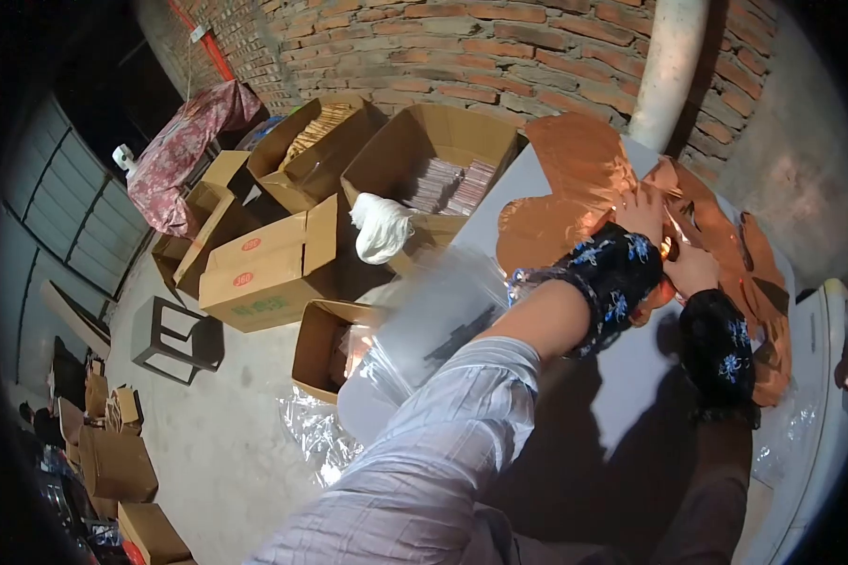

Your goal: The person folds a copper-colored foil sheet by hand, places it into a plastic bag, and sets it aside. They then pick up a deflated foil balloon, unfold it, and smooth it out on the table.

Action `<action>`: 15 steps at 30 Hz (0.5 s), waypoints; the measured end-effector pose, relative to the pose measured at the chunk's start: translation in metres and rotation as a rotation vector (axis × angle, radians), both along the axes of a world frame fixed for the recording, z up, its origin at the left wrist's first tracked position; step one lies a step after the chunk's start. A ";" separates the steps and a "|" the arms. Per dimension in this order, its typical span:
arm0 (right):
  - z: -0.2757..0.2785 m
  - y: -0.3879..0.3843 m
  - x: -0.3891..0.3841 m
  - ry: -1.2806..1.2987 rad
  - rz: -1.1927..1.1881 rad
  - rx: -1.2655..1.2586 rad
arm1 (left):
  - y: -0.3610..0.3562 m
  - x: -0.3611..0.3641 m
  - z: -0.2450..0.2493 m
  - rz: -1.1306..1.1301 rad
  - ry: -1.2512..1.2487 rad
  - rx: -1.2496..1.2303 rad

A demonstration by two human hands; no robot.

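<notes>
Flat copper-coloured foil balloons with rounded outlines lie on the grey tabletop. My left hand rests on the foil, palm down, its fingers stretched out. Just to the right and nearer to me, my right hand is closed on the crumpled edge of a foil balloon; its fingertips are partly hidden. More copper foil spreads to the right of that hand. Dark sleeve covers with blue flowers reach both wrists. A stack of clear plastic bags lies left of my left forearm.
Beyond the table's left edge stand open cardboard boxes, one with packed bundles inside. White string hangs over a box edge. A grey stool stands on the floor. A white pipe runs up the brick wall behind the table.
</notes>
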State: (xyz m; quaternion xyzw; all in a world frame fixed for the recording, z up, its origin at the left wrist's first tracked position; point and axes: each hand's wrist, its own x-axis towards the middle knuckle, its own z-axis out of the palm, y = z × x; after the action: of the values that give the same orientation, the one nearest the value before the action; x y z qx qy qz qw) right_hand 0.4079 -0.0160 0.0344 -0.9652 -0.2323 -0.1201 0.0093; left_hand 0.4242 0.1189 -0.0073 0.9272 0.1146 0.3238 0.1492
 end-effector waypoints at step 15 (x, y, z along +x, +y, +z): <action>-0.001 0.005 0.006 0.136 -0.013 -0.169 | 0.047 0.011 0.128 -0.430 -0.049 -0.305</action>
State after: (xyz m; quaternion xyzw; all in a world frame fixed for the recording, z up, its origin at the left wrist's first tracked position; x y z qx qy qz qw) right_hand 0.4143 -0.0106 0.0335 -0.9699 -0.2343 -0.0344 -0.0572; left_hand 0.4353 0.1658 0.1206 0.8889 -0.0415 0.2862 0.3552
